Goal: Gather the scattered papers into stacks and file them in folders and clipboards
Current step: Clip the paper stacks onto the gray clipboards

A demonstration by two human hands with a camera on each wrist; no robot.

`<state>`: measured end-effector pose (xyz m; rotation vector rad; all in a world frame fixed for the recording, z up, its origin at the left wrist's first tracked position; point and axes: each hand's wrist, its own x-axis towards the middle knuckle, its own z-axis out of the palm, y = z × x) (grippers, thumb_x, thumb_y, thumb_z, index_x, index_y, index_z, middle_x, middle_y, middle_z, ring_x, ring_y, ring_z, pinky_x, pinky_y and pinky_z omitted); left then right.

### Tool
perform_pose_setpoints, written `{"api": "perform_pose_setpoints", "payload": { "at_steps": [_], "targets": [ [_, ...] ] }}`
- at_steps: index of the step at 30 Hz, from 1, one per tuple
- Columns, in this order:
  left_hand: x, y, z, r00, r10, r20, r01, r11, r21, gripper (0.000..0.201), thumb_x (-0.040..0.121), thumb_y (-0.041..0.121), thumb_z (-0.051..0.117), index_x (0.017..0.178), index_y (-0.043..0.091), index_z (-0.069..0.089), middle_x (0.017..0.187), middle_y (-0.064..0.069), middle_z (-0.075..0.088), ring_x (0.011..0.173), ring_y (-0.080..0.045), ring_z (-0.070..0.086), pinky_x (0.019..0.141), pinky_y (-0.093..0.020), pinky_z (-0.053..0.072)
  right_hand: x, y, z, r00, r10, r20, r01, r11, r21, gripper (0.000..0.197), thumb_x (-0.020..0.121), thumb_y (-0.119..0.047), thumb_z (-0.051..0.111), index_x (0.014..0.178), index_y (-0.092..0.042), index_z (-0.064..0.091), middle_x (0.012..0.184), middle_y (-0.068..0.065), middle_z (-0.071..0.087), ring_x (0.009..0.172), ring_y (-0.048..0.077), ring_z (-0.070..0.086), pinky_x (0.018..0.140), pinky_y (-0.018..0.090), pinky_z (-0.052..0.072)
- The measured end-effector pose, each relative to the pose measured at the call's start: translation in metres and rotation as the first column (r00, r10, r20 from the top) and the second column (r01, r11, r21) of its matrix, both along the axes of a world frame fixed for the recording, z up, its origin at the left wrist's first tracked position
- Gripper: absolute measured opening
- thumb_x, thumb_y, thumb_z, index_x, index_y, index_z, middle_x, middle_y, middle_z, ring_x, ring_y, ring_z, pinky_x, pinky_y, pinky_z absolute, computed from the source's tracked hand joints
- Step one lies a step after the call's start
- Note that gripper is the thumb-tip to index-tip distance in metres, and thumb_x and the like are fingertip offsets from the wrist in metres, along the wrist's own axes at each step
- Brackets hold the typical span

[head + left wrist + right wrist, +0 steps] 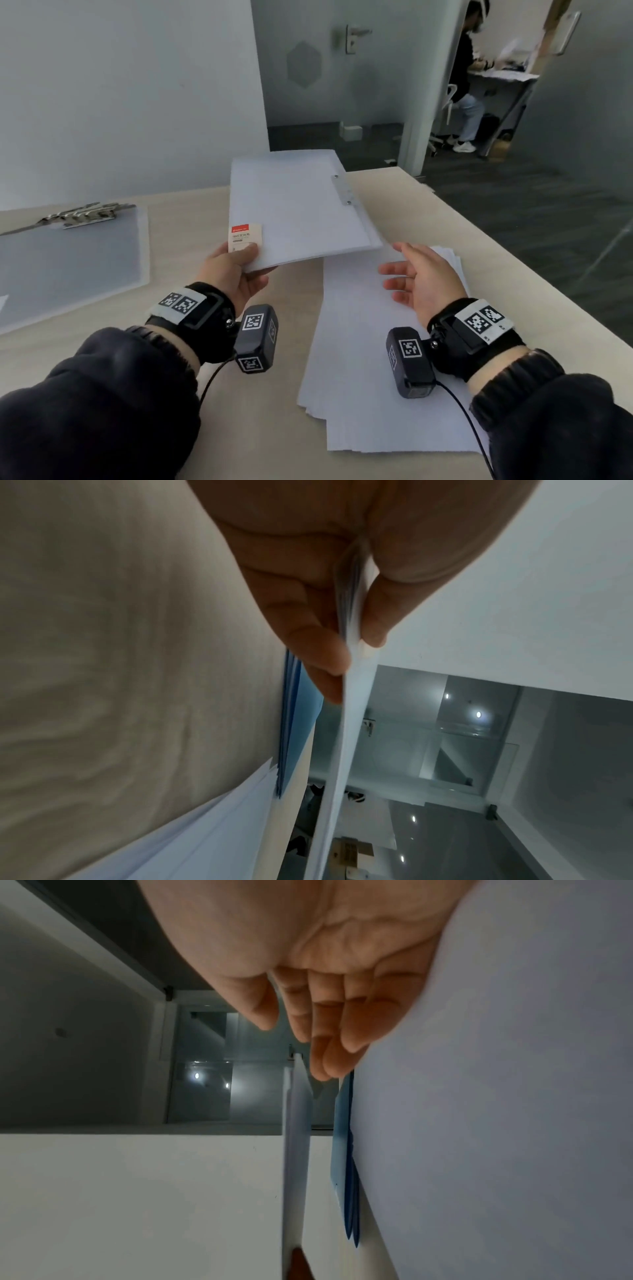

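My left hand [245, 263] pinches the near left corner of a pale, translucent folder [298, 209] and holds it lifted above the table; a red and white label sits by my thumb. In the left wrist view the folder [346, 723] shows edge-on between thumb and fingers [322, 647]. A loose stack of white papers [370, 370] lies on the table at centre right. My right hand [411, 277] hovers open just above it, palm turned left, fingers [329, 1031] straight. The right wrist view shows the folder's edge [296, 1150] and blue sheets [346, 1164] beyond the white papers [496, 1123].
A clear clipboard [72, 263] with a metal clip lies on the beige table [205, 394] at the left. The table's right edge runs diagonally past the paper stack. Behind, a glass door, and a person [467, 78] seated at a far desk.
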<state>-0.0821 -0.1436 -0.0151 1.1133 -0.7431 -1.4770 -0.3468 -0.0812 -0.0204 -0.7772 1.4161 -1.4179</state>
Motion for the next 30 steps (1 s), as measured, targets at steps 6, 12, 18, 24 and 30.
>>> {"api": "perform_pose_setpoints", "payload": {
  "at_steps": [6,12,18,24,30],
  "targets": [
    [-0.024,-0.067,-0.001,0.989,0.088,0.119,-0.091,0.996,0.017,0.027,0.099,0.009,0.054,0.126,0.009,0.055,0.097,-0.01,0.068,0.056,-0.021,0.068,0.042,-0.024,0.052,0.0,-0.003,-0.012,0.992,0.071,-0.107,-0.072,0.997,-0.003,0.017,0.098,-0.02,0.053,0.099,-0.017,0.069,0.073,0.008,0.072,0.059,0.02,0.06,0.049,0.026,0.043],
    [-0.025,-0.103,-0.004,0.908,0.072,0.412,-0.118,0.989,0.086,0.025,0.089,0.034,0.07,0.1,0.016,0.058,0.108,-0.009,0.064,0.079,-0.027,0.067,0.066,-0.038,0.059,-0.005,-0.003,-0.016,0.992,0.068,-0.109,-0.069,0.998,-0.006,0.018,0.096,-0.015,0.052,0.094,-0.012,0.069,0.069,0.008,0.07,0.056,0.019,0.059,0.049,0.026,0.043],
    [-0.011,-0.075,-0.001,0.609,0.026,0.793,-0.05,0.999,0.005,0.067,0.092,0.054,0.052,0.142,0.011,0.046,0.134,-0.013,0.056,0.119,-0.034,0.055,0.105,-0.045,0.042,-0.004,-0.001,-0.014,0.991,0.059,-0.116,-0.06,0.998,-0.004,0.018,0.095,-0.015,0.052,0.095,-0.01,0.069,0.068,0.007,0.069,0.057,0.018,0.059,0.05,0.026,0.045],
    [-0.019,0.01,0.0,0.739,-0.012,0.674,0.043,0.999,-0.028,0.046,0.092,0.028,0.063,0.137,0.02,0.056,0.125,-0.004,0.06,0.111,-0.023,0.055,0.108,-0.047,0.043,0.002,0.006,-0.002,0.992,0.048,-0.118,-0.046,0.999,0.013,0.014,0.095,-0.015,0.055,0.092,-0.012,0.069,0.071,0.005,0.07,0.059,0.02,0.06,0.051,0.025,0.046],
    [-0.039,0.084,-0.011,0.742,-0.254,0.62,0.258,0.962,0.085,0.049,0.09,0.026,0.066,0.138,0.023,0.055,0.133,0.001,0.06,0.118,-0.02,0.055,0.11,-0.036,0.039,-0.011,0.041,0.013,0.952,0.017,-0.306,-0.016,1.0,0.008,0.015,0.094,-0.017,0.056,0.091,-0.016,0.07,0.087,0.001,0.073,0.073,0.015,0.06,0.063,0.027,0.045]
  ]
}}
